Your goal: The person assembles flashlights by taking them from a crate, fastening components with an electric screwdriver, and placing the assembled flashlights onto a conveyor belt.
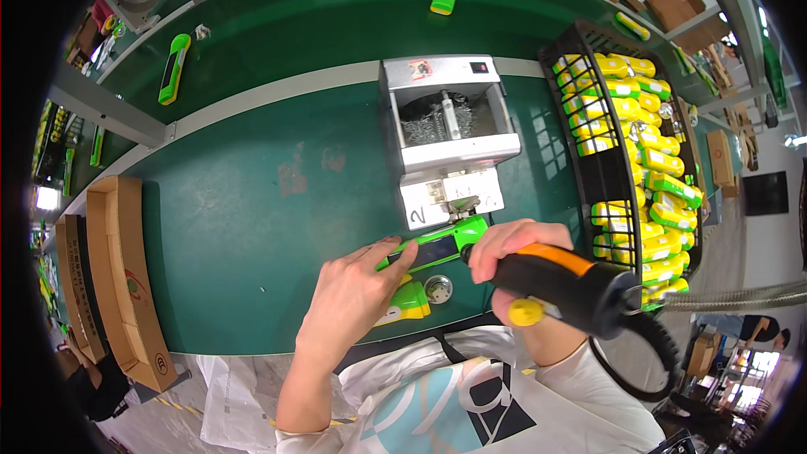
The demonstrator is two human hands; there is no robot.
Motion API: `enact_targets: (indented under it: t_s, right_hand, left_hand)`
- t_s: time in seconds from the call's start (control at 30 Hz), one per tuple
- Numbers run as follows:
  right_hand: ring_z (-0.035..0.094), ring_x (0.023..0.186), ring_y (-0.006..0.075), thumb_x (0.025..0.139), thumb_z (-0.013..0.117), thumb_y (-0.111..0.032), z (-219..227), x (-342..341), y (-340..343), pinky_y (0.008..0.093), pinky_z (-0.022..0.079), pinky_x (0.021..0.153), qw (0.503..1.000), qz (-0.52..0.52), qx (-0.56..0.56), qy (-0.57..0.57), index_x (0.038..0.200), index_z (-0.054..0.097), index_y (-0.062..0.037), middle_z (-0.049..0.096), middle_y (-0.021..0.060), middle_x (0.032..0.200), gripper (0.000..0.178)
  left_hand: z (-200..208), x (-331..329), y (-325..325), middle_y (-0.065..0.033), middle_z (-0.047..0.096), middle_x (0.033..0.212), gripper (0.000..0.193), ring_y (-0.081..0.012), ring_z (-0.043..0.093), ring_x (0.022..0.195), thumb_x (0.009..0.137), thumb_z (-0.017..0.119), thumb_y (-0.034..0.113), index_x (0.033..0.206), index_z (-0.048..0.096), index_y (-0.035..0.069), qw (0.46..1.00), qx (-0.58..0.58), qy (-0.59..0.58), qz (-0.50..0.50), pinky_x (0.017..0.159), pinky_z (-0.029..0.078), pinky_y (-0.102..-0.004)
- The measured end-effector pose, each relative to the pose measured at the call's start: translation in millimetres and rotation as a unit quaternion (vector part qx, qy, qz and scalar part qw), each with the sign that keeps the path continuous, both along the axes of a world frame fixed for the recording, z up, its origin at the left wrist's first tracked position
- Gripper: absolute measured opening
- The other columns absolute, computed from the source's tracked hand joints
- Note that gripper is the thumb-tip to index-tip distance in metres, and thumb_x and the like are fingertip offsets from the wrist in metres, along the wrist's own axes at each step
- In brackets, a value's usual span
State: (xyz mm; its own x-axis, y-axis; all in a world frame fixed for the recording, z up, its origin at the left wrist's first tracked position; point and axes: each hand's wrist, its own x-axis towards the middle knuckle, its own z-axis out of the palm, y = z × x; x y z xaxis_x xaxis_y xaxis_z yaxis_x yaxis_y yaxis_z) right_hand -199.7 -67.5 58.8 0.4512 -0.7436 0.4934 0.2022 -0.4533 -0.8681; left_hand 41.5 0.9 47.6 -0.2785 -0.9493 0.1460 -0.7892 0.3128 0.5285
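My left hand [349, 294] grips the left end of a bright green handheld device [477, 229] that has a dark screen panel and lies on the table. My right hand [521, 244] is wrapped around a black electric screwdriver [588, 290] with an orange stripe. Its tip points at the right part of the device; whether it touches is hard to see. A silvery metal piece stands at the device's far edge. Just below the device are a yellow-and-green housing [408, 303], partly hidden by my left hand, and a small round metal part [438, 289].
A silver screw feeder [458, 154] stands beyond my hands. On the right, a black basket [601, 175] holds many yellow-green devices. An upright cardboard box [126, 277] is at the left. Farther back, more green devices [174, 69] lie on a green belt [277, 29]. A metal-sheathed cable [731, 298] trails rightward.
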Motion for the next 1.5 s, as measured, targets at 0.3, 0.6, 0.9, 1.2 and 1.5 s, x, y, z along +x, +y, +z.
enact_targets:
  t_s: [0.3,0.6,0.9,1.2,1.5]
  right_hand:
    - [0.069,0.076,0.0142,0.062,0.090,-0.007,1,-2,-7,0.0303,0.055,0.081,0.998,0.016,-0.029,0.048,0.119,0.058,-0.0093,0.073,0.0050,0.086,0.066]
    - [0.063,0.068,0.0193,0.095,0.078,-0.048,8,0,8,0.0333,0.054,0.063,0.997,-0.063,-0.007,-0.033,0.124,0.045,-0.0032,0.064,0.0080,0.083,0.063]
    - [0.060,0.059,0.0187,0.096,0.076,-0.052,13,-8,-1,0.0321,0.051,0.055,0.990,-0.129,0.023,-0.052,0.119,0.047,-0.0032,0.060,0.0070,0.072,0.061]
    - [0.058,0.053,0.0207,0.094,0.067,-0.063,41,-9,-11,0.0340,0.051,0.050,0.981,-0.087,0.042,-0.171,0.120,0.048,-0.0016,0.059,0.0084,0.072,0.070]
    - [0.058,0.054,0.0222,0.095,0.064,-0.066,49,23,-23,0.0375,0.052,0.054,0.977,-0.117,0.003,-0.180,0.124,0.045,-0.0011,0.059,0.0097,0.073,0.073]
  left_hand:
    - [1,1,2,-0.0103,0.077,0.116,0.042,-0.0328,0.075,0.083,0.085,0.081,0.012,0.126,0.077,0.016,1.000,-0.006,-0.011,0.001,0.072,0.062,-0.0427]
    - [3,-9,-2,-0.0087,0.075,0.120,0.043,-0.0316,0.075,0.096,0.087,0.079,0.015,0.130,0.074,0.017,0.999,0.007,-0.034,-0.027,0.074,0.061,-0.0429]
    - [2,-35,-8,-0.0103,0.072,0.122,0.052,-0.0287,0.073,0.102,0.087,0.076,0.011,0.138,0.068,0.014,0.997,0.010,-0.065,-0.032,0.073,0.062,-0.0422]
    - [5,-39,-10,-0.0118,0.070,0.125,0.055,-0.0288,0.071,0.107,0.085,0.076,0.008,0.139,0.068,0.013,0.997,0.046,-0.049,-0.028,0.076,0.061,-0.0434]
    - [4,-13,2,-0.0128,0.075,0.115,0.037,-0.0325,0.073,0.098,0.081,0.079,0.003,0.118,0.078,0.007,0.995,0.028,0.091,0.032,0.084,0.061,-0.0426]
